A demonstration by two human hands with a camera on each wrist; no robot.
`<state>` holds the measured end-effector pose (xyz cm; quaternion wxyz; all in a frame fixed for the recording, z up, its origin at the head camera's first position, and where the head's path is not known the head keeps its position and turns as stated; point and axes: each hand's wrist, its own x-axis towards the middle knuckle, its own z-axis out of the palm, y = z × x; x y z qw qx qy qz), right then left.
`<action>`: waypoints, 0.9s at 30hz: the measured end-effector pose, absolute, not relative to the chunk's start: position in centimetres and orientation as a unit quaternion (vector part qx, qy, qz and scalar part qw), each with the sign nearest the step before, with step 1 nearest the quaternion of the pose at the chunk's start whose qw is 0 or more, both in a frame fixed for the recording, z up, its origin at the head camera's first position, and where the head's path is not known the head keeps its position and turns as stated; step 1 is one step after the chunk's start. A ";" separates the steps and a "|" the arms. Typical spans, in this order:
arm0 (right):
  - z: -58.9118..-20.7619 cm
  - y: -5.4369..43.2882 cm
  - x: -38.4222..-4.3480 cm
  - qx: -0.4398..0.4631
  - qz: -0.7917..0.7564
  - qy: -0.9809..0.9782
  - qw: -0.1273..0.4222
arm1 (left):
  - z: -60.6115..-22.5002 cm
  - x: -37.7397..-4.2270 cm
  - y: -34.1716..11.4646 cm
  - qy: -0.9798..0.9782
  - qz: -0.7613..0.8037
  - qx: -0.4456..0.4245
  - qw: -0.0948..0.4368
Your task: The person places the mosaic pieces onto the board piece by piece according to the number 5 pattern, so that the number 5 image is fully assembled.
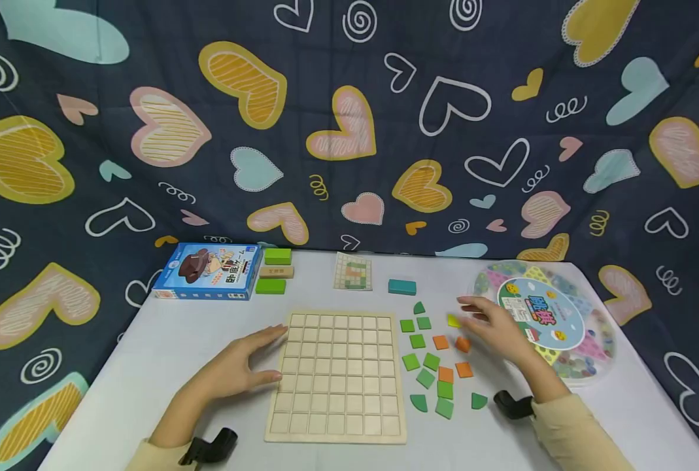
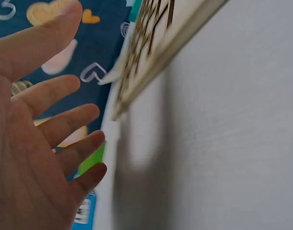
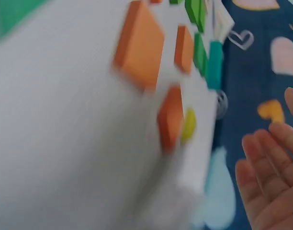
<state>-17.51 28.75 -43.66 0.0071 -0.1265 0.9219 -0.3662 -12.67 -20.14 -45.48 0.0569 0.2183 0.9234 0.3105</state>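
A pale wooden grid board of square recesses lies on the table. Beside its left edge hovers my left hand, fingers spread and holding nothing; in the left wrist view the palm faces the board's raised-looking edge. My right hand is over the loose tiles on the right, fingers extended, with no tile in its grasp. Nearest to it are an orange tile and a yellow tile. Several green tiles and orange tiles lie between the board and this hand.
At the back stand a blue game box, green blocks, a wooden block, a printed pattern card and a teal block. A round clear case of marbles is at the right, under the right forearm. Heart-patterned cloth hangs behind.
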 end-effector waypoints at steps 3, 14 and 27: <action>-44.5 26.6 -20.1 -0.123 -0.399 0.906 0.067 | -46.4 -13.7 -20.0 0.903 0.364 0.206 0.098; -45.9 24.6 -24.4 -0.117 -0.372 0.909 0.147 | -47.2 -14.3 -18.5 0.884 0.364 0.252 0.150; -46.4 24.0 -25.2 -0.160 -0.318 0.927 0.121 | -47.0 -14.2 -19.0 0.905 0.296 0.274 0.136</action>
